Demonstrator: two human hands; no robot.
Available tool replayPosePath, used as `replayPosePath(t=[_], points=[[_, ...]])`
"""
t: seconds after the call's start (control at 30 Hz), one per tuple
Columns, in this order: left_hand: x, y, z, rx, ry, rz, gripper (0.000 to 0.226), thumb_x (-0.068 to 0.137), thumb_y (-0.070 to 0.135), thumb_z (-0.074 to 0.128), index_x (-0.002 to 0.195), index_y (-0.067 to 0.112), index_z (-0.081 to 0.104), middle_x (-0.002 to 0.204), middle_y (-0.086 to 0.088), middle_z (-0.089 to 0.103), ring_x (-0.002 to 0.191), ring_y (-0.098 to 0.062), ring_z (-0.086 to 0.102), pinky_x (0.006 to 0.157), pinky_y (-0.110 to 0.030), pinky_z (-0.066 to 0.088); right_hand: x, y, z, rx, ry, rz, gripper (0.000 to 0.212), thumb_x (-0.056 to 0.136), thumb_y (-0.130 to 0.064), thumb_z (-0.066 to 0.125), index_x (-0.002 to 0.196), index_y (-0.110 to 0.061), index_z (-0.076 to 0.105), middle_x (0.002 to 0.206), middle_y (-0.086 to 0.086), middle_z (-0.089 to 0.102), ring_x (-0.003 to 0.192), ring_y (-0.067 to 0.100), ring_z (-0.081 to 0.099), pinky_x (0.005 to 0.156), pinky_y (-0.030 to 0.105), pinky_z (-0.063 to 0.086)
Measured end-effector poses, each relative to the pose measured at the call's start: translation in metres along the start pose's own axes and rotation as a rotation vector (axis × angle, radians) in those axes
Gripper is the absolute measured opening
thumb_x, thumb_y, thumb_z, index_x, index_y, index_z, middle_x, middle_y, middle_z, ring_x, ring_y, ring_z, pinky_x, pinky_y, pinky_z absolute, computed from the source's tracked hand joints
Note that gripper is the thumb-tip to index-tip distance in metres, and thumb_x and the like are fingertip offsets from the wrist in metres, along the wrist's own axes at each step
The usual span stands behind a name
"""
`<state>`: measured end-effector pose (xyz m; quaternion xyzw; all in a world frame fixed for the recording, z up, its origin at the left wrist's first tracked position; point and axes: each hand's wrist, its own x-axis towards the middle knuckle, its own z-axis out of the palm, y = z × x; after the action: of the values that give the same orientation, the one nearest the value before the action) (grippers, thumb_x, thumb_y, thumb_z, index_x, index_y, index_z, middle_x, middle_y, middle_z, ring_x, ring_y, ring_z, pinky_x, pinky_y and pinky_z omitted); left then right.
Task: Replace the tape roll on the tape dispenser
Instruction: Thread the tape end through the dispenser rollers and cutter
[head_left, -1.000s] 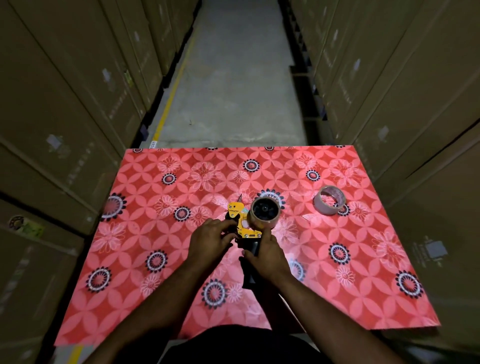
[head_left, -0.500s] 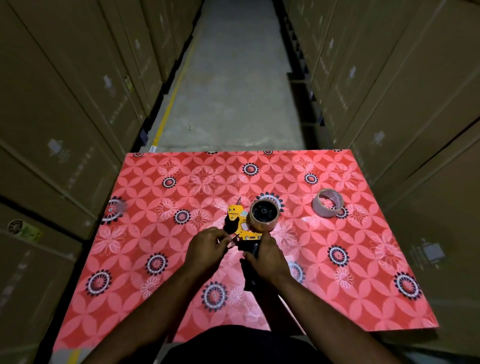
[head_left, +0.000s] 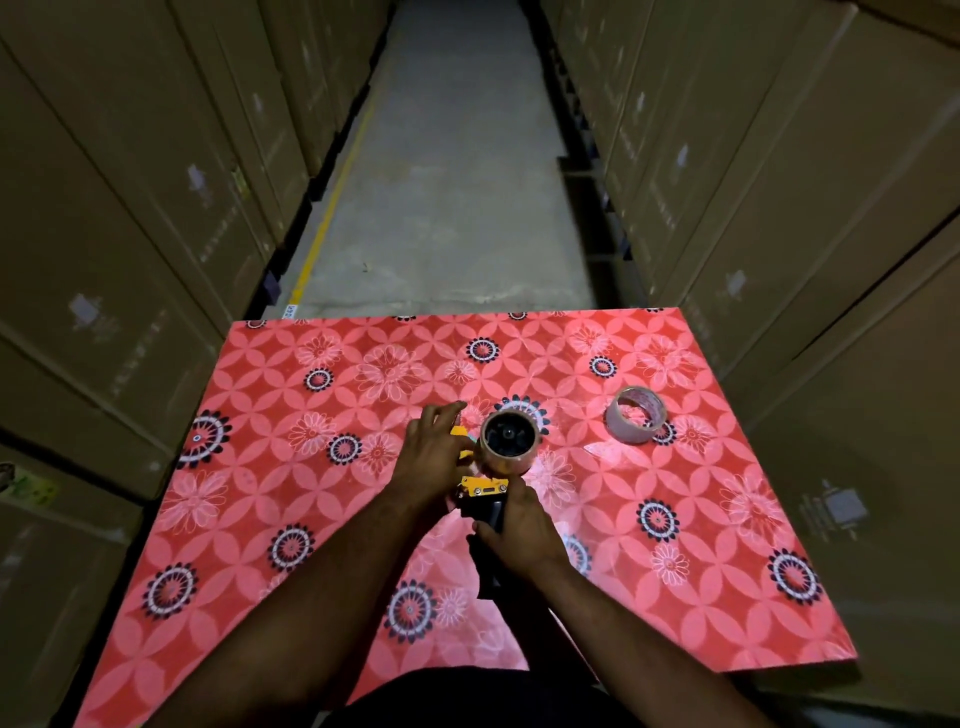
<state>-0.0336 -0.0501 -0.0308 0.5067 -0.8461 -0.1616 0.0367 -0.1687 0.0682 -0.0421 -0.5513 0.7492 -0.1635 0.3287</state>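
A yellow and black tape dispenser (head_left: 483, 490) lies on the red flowered table (head_left: 291, 519) near its middle. A tape roll (head_left: 509, 442) sits on the dispenser's hub, its dark core facing up. My right hand (head_left: 519, 530) grips the black handle. My left hand (head_left: 434, 457) covers the yellow front end of the dispenser, fingers curled over it and hiding the blade. A second, nearly used-up tape roll (head_left: 636, 422) lies apart on the table to the right.
Tall stacks of cardboard boxes (head_left: 130, 234) wall in both sides of a narrow aisle. A concrete floor (head_left: 447, 182) with a yellow line runs ahead beyond the table's far edge.
My left hand has moved forward from the dispenser's near side onto its yellow front end. The right hand stays on the handle. The view has shifted slightly.
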Motion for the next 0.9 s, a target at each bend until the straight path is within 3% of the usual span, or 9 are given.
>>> replayPosePath(t=[0.13,0.47,0.53,0.6,0.67,0.73,0.8,0.87,0.9], points=[[-0.005,-0.004,0.006,0.056,0.065,0.022,0.01,0.082,0.03,0.079,0.089,0.025,0.084,0.162,0.001,0.045,0.141,-0.027,0.038,0.106,-0.044,0.038,-0.002,0.005,0.004,0.043,0.043,-0.003,0.07,0.076,-0.049,0.06,0.138,-0.031,0.034,0.122,0.001,0.057,0.107,0.026,0.066,0.081,0.045,0.057],[-0.032,0.009,0.021,-0.016,0.212,-0.044,0.005,0.073,0.021,0.081,0.077,0.019,0.083,0.152,0.004,0.054,0.134,-0.022,0.043,0.103,-0.042,0.046,-0.01,0.002,0.007,-0.101,0.122,-0.015,0.093,0.081,-0.029,0.053,0.157,-0.025,0.0,0.117,0.006,0.066,0.094,0.035,0.068,0.069,0.037,0.047],[-0.038,0.01,0.028,-0.298,0.202,-0.179,0.024,0.074,0.02,0.071,0.096,0.023,0.08,0.148,0.004,0.056,0.132,-0.027,0.051,0.099,-0.048,0.052,-0.012,0.002,0.008,-0.125,0.127,-0.017,0.096,0.079,-0.029,0.051,0.157,-0.026,-0.005,0.112,0.005,0.068,0.09,0.036,0.069,0.071,0.041,0.051],[-0.044,0.014,0.03,-0.715,0.171,-0.314,0.046,0.075,0.027,0.057,0.117,0.043,0.066,0.139,0.002,0.059,0.118,-0.037,0.065,0.081,-0.053,0.06,-0.01,0.004,0.01,-0.168,0.127,-0.026,0.095,0.082,-0.031,0.049,0.157,-0.025,-0.009,0.114,0.006,0.069,0.093,0.035,0.069,0.075,0.043,0.053],[-0.046,0.009,0.038,-0.854,0.199,-0.336,0.058,0.079,0.025,0.052,0.129,0.052,0.056,0.135,0.008,0.059,0.102,-0.036,0.07,0.062,-0.046,0.056,-0.008,0.005,0.007,-0.208,0.131,-0.026,0.092,0.085,-0.032,0.047,0.157,-0.023,-0.01,0.115,0.006,0.069,0.095,0.035,0.068,0.077,0.043,0.053],[-0.053,0.005,0.036,-0.713,0.176,-0.285,0.056,0.088,0.014,0.055,0.141,0.034,0.055,0.143,0.026,0.048,0.103,-0.014,0.07,0.064,-0.032,0.058,-0.004,0.006,0.004,-0.202,0.149,-0.022,0.094,0.084,-0.032,0.046,0.157,-0.024,-0.012,0.109,0.005,0.071,0.091,0.035,0.069,0.075,0.043,0.053],[-0.058,0.002,0.033,-0.568,0.173,-0.25,0.037,0.092,0.011,0.06,0.128,0.015,0.068,0.143,0.036,0.04,0.108,0.004,0.065,0.071,-0.02,0.057,-0.005,0.007,0.007,-0.175,0.174,-0.031,0.099,0.079,-0.031,0.047,0.157,-0.028,-0.013,0.103,-0.002,0.073,0.084,0.032,0.07,0.071,0.043,0.055],[-0.065,0.001,0.033,-0.469,0.184,-0.238,0.012,0.093,0.013,0.067,0.096,0.012,0.078,0.15,0.025,0.036,0.127,0.001,0.053,0.089,-0.022,0.053,-0.007,0.008,0.01,-0.177,0.191,-0.041,0.098,0.077,-0.031,0.047,0.157,-0.028,-0.01,0.1,-0.004,0.074,0.079,0.03,0.07,0.068,0.043,0.055],[-0.069,0.002,0.032,-0.417,0.196,-0.244,0.014,0.094,0.017,0.07,0.082,0.012,0.077,0.152,0.019,0.034,0.135,-0.003,0.044,0.097,-0.026,0.049,-0.008,0.009,0.01,-0.188,0.198,-0.043,0.098,0.077,-0.031,0.048,0.157,-0.027,-0.008,0.099,-0.004,0.074,0.077,0.03,0.07,0.067,0.042,0.054]])
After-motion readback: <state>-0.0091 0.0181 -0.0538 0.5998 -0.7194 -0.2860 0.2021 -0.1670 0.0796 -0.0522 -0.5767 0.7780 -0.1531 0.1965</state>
